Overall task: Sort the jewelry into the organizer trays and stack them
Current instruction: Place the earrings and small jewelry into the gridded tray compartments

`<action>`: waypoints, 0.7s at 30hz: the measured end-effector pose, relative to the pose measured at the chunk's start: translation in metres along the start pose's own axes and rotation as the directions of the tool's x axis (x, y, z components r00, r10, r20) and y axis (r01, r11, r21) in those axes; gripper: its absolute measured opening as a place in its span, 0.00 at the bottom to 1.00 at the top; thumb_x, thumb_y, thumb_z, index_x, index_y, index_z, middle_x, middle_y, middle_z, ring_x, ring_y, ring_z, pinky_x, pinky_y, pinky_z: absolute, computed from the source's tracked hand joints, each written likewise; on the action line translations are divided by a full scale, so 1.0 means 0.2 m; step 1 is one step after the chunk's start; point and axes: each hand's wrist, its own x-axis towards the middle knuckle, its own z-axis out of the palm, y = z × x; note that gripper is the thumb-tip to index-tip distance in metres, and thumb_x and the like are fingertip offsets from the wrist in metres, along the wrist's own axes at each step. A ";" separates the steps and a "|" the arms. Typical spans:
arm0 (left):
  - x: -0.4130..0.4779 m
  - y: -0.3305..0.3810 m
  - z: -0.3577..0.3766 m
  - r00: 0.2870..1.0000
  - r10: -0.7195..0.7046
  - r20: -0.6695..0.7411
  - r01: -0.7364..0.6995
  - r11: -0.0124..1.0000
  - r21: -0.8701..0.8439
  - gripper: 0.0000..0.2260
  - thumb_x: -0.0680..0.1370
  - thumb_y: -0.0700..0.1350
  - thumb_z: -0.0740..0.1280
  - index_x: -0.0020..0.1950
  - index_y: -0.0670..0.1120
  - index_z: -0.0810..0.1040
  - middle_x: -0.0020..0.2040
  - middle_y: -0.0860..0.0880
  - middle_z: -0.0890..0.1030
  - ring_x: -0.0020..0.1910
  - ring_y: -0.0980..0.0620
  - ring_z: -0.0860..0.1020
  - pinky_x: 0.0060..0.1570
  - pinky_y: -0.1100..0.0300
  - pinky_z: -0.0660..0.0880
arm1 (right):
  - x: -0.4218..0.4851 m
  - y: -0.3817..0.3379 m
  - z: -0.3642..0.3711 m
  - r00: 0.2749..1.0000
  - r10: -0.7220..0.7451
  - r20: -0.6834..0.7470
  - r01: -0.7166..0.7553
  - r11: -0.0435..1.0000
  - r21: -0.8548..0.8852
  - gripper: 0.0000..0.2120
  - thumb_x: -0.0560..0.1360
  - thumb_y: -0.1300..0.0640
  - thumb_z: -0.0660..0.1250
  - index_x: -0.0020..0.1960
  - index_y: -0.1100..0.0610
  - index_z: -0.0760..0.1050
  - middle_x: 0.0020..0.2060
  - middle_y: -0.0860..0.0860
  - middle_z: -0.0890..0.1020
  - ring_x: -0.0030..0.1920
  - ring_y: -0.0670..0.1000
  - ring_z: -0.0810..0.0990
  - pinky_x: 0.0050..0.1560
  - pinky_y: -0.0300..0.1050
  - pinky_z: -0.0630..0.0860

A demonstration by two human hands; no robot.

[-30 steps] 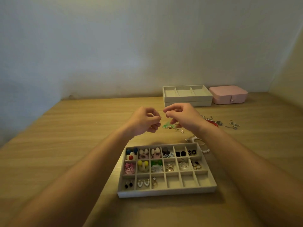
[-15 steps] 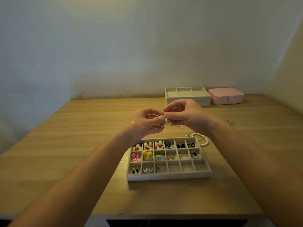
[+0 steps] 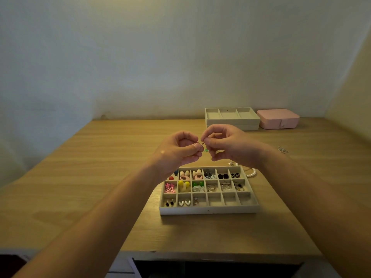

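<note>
While the left hand (image 3: 176, 151) and right hand (image 3: 226, 145) pinched one earring (image 3: 201, 145), the tray (image 3: 208, 210) had empty cells at its front-right corner — pearls (image 3: 252, 173) lay loose beside it, stacking not yet done.

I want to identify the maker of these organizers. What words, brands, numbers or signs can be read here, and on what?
None can be read.
The pink box shows a plain clasp, no lettering.
The organizer tray and the stacked trays bear no print.
The black studs carry pale marks too small to read.
</note>
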 end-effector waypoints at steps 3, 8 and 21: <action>-0.01 0.01 -0.01 1.000 -0.003 -0.004 0.003 1.000 0.006 0.08 0.76 0.34 0.70 0.54 0.40 0.78 0.45 0.41 0.84 0.43 0.47 0.83 0.45 0.59 0.82 | 0.00 0.00 0.01 1.000 0.007 0.018 -0.008 0.997 0.078 0.06 0.80 0.65 0.67 0.56 0.62 0.79 0.40 0.56 0.82 0.39 0.53 0.82 0.45 0.47 0.83; -0.04 0.01 -0.01 0.999 0.038 -0.017 -0.036 0.994 0.103 0.08 0.76 0.35 0.71 0.54 0.40 0.78 0.43 0.43 0.85 0.43 0.47 0.83 0.46 0.58 0.82 | 0.00 -0.02 0.01 1.000 0.020 0.023 -0.023 0.994 0.106 0.06 0.79 0.65 0.69 0.55 0.65 0.80 0.41 0.58 0.83 0.40 0.54 0.84 0.44 0.46 0.83; -0.08 -0.12 -0.03 0.980 0.190 -0.052 -0.142 0.865 0.481 0.08 0.73 0.36 0.76 0.46 0.44 0.80 0.39 0.46 0.84 0.37 0.51 0.82 0.41 0.53 0.80 | -0.02 0.02 0.03 0.976 0.161 0.149 -0.148 0.985 -0.093 0.09 0.75 0.65 0.74 0.55 0.62 0.83 0.47 0.58 0.86 0.46 0.54 0.87 0.49 0.46 0.84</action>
